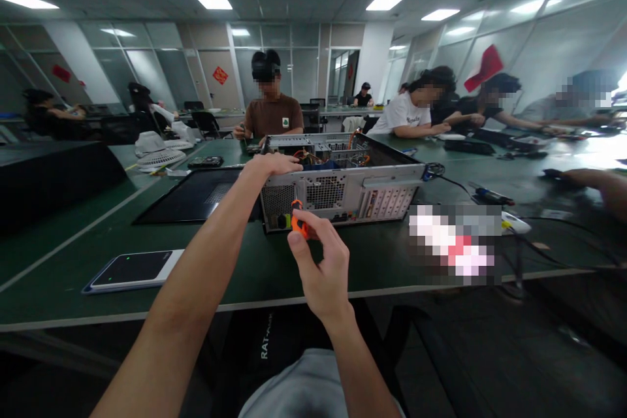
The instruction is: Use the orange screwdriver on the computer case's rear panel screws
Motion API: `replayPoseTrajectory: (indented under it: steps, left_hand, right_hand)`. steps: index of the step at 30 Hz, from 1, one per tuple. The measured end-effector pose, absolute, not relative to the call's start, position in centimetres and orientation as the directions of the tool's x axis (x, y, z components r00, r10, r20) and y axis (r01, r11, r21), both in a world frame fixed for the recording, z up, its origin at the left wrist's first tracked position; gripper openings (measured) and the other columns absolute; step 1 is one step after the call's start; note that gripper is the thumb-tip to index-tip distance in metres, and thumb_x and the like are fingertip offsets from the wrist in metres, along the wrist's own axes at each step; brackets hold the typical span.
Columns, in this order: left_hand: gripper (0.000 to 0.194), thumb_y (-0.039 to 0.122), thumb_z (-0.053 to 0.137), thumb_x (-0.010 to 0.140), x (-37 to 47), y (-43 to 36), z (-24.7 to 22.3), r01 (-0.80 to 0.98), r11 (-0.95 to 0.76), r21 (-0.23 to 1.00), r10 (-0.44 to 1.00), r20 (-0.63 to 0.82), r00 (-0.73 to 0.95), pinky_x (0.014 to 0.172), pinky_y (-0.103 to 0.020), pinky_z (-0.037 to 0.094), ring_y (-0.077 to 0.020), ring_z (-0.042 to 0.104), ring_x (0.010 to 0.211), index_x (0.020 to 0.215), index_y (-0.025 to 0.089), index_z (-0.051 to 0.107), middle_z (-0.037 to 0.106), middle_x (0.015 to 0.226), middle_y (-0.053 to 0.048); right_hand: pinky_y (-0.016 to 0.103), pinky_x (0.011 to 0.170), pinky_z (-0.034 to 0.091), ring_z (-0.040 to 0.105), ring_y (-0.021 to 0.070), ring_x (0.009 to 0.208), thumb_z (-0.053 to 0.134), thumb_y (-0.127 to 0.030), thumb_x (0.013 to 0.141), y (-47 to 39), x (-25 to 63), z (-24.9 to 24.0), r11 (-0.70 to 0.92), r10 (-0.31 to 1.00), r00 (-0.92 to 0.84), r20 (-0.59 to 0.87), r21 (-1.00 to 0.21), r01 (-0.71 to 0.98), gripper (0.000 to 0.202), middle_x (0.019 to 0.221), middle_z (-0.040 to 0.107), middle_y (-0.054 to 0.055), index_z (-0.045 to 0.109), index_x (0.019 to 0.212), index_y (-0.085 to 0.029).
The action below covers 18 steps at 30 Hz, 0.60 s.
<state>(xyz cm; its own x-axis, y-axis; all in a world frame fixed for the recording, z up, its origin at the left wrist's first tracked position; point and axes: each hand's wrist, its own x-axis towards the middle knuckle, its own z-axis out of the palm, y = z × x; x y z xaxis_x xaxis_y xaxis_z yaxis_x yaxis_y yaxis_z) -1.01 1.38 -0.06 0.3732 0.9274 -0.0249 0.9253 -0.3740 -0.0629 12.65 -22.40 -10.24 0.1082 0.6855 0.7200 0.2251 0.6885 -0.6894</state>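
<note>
A desktop computer case (347, 176) lies on its side with its back panel facing me and its top uncovered, showing cables and metal brackets inside. My left hand (280, 164) rests on the case's near left top edge, fingers stretched out over the rim. In front of the back panel's left part, my right hand (321, 255) pinches an orange and black screwdriver (298, 225) between thumb and fingers. Its tip points at the panel; whether it touches a screw cannot be made out.
A black side panel (196, 196) lies flat left of the case. Nearer me is a white device with a dark top (134, 269). White fans (159, 151) stand farther left. Cables and a blurred-out patch (450, 241) are at the right. Across the green table (255, 274) sits a person (274, 111).
</note>
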Motion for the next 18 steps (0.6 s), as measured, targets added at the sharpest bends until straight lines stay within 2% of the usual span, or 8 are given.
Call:
replayPoseTrajectory:
  steps: [4, 7, 10, 14, 18]
  left_hand:
    - [0.065, 0.069, 0.039, 0.091, -0.8, 1.3, 0.0, 0.944, -0.329, -0.028, 0.944, -0.047, 0.327, 0.118, -0.044, 0.037, -0.0328, 0.047, 0.144, 0.150, 0.045, 0.049, 0.049, 0.159, 0.007]
    - [0.067, 0.069, 0.037, 0.092, -0.6, 1.1, 0.1, 0.956, -0.292, -0.015, 0.956, -0.042, 0.291, 0.116, -0.043, 0.039, -0.0330, 0.049, 0.142, 0.151, 0.040, 0.049, 0.049, 0.158, 0.004]
    - [0.068, 0.070, 0.038, 0.092, -0.4, 0.8, 0.2, 0.961, -0.277, -0.011, 0.961, -0.033, 0.276, 0.115, -0.041, 0.040, -0.0329, 0.051, 0.141, 0.151, 0.038, 0.050, 0.050, 0.158, 0.002]
    - [0.067, 0.068, 0.038, 0.092, -0.1, -0.2, 0.6, 0.970, -0.243, 0.004, 0.970, -0.030, 0.243, 0.116, -0.043, 0.040, -0.0329, 0.050, 0.142, 0.151, 0.039, 0.051, 0.048, 0.159, 0.003]
    - [0.065, 0.064, 0.038, 0.094, 0.3, -1.1, 1.0, 0.979, -0.203, 0.006, 0.978, -0.044, 0.203, 0.116, -0.042, 0.040, -0.0313, 0.049, 0.143, 0.152, 0.036, 0.050, 0.046, 0.161, 0.002]
  right_hand:
    - [0.029, 0.083, 0.057, 0.069, 0.0153, 0.089, 0.068, -0.036, 0.095, -22.2, 12.7, -10.4, 0.661, 0.732, 0.079, 0.677, -0.733, 0.162, 0.028, 0.105, 0.074, 0.002, 0.068, 0.120, -0.024]
    - [0.029, 0.079, 0.057, 0.068, 0.0138, 0.082, 0.061, -0.036, 0.100, -22.2, 12.7, -10.6, 0.654, 0.731, 0.106, 0.674, -0.737, 0.174, 0.030, 0.106, 0.074, 0.002, 0.066, 0.128, -0.027]
    - [0.032, 0.084, 0.058, 0.071, 0.0152, 0.088, 0.052, -0.035, 0.104, -22.1, 12.8, -10.8, 0.655, 0.738, 0.113, 0.666, -0.746, 0.121, 0.030, 0.114, 0.074, 0.002, 0.067, 0.129, -0.030]
    - [0.036, 0.094, 0.058, 0.073, 0.0182, 0.099, 0.054, -0.035, 0.103, -22.2, 13.1, -10.8, 0.644, 0.764, 0.038, 0.643, -0.765, 0.010, 0.032, 0.115, 0.075, 0.003, 0.063, 0.133, -0.029]
    - [0.032, 0.086, 0.057, 0.070, 0.0155, 0.090, 0.057, -0.034, 0.102, -22.3, 13.1, -10.5, 0.660, 0.740, 0.090, 0.666, -0.746, 0.094, 0.032, 0.108, 0.074, 0.002, 0.062, 0.132, -0.027]
